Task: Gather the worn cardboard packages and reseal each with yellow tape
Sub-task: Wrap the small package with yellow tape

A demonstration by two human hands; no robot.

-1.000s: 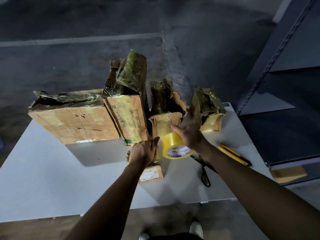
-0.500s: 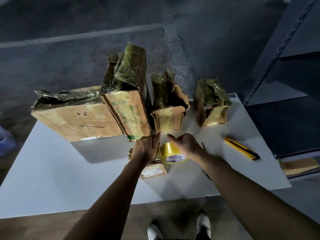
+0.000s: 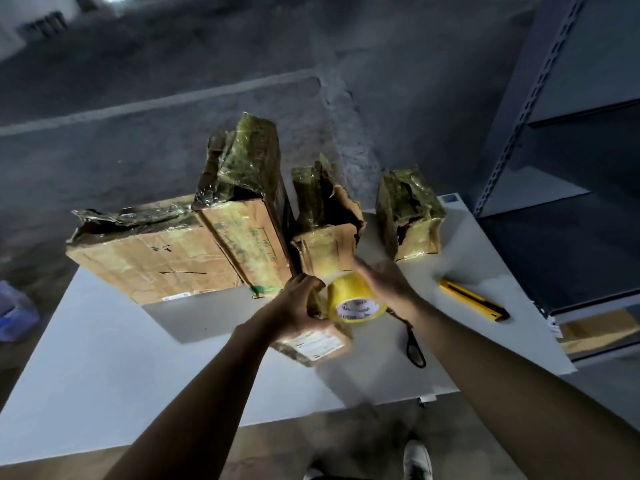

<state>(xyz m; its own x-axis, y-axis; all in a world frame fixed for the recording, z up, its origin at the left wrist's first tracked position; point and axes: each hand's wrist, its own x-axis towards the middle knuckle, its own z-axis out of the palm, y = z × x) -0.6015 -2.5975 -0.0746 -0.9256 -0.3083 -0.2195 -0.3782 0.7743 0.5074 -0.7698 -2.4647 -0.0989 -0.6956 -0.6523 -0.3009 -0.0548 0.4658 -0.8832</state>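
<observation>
A small worn cardboard package with a white label lies in front of me on the white table. My left hand grips its far end. My right hand, blurred, holds the yellow tape roll against the package's right side. Behind stand several more torn packages wrapped in old yellowed tape: a wide one, a tall one, a medium one and a small one.
A yellow utility knife lies on the table to the right. Black scissors rest under my right wrist. Grey metal shelving stands at the right, holding a cardboard piece. A bluish bag sits on the floor at left.
My right hand brought the tape roll down from above the package to its right side and keeps moving around it. My left hand stayed on the package. The camera view shifted slightly.
</observation>
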